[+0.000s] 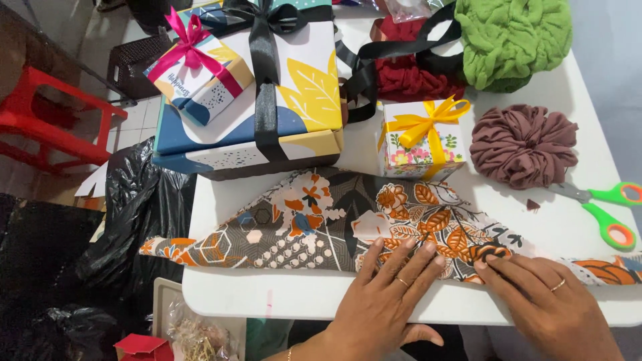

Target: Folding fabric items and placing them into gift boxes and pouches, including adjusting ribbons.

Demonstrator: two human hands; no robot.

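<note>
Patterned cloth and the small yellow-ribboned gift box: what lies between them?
Nothing; in the head view the patterned cloth's folded edge reaches the small yellow-ribboned gift box.

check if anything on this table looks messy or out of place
The patterned cloth hangs off the table's left edge, where both hands, left hand and right hand, press it flat. A small dark scrap lies loose near the green scissors. Nothing looks spilled or damaged.

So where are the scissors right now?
In the head view, the green-handled scissors lie at the table's right edge, just below the mauve fabric rosette, above the right hand.
</note>
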